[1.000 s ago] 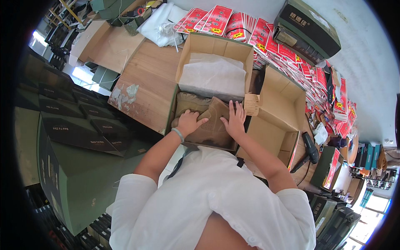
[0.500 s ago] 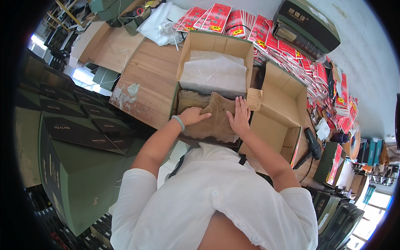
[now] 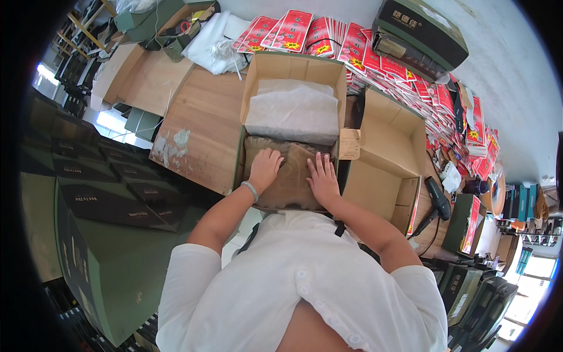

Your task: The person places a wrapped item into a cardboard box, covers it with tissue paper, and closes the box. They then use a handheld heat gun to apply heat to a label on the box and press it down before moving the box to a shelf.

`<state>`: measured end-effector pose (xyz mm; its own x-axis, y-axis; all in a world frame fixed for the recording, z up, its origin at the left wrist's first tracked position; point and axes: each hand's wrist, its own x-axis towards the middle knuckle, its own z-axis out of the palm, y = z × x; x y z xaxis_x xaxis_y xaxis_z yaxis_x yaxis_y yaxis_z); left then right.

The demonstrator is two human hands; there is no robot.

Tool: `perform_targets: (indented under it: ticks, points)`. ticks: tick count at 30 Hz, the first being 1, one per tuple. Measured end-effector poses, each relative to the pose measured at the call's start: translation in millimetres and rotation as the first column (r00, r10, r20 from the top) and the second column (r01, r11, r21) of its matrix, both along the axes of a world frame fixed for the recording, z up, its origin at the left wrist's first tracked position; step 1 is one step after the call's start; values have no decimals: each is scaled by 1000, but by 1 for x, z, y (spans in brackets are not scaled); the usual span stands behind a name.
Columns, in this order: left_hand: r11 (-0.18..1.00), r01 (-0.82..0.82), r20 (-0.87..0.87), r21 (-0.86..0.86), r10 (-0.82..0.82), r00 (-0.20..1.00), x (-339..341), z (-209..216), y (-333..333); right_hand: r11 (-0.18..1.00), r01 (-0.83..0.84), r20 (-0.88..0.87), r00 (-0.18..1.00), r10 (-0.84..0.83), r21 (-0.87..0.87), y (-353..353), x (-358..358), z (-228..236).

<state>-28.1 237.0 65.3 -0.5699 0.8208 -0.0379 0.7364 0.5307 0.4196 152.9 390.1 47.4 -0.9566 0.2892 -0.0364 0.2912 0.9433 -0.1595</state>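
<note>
A pair of brown suede-like boots point(image 3: 291, 176) with fuzzy edges lies in an open shoebox point(image 3: 240, 161) right in front of me. My left hand point(image 3: 266, 169) rests palm down on the left part of the boots, its fingers stretched out. On the right part, my right hand point(image 3: 324, 180) lies flat with fingers spread. White tissue paper point(image 3: 293, 105) lines the raised far side of the box, just beyond the boots. A small brown card point(image 3: 350, 144) sticks out at the box's right edge.
An open empty box point(image 3: 375, 167) stands on the right, with a black hair dryer point(image 3: 437, 202) beyond it. Red printed packets point(image 3: 355, 47) pile up along the wall under dark green boxes point(image 3: 422, 32). Large stacked boxes point(image 3: 129, 246) fill the left. Paper scraps point(image 3: 173, 146) lie on the wooden table.
My left hand has gone from gripping the boots with its thumb across to lying flat on them. The boots now look flatter in the box. My right hand stays on them, shifted slightly.
</note>
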Motion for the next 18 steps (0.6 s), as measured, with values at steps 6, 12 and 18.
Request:
perform_targets:
  ticks: [6,12,18]
  points:
    - [991,-79,-396,104,114,911,-33,-21,3,997,-58,16,998,58,-54,-10,-1,17]
    - [987,-151,-380,-48,122,917,-33,-24,14,984,-165,-5,986,165,-65,-5,8,8]
    - [982,-160,-371,-101,112,922,-42,-16,19,968,-229,133,961,241,-99,-6,10,13]
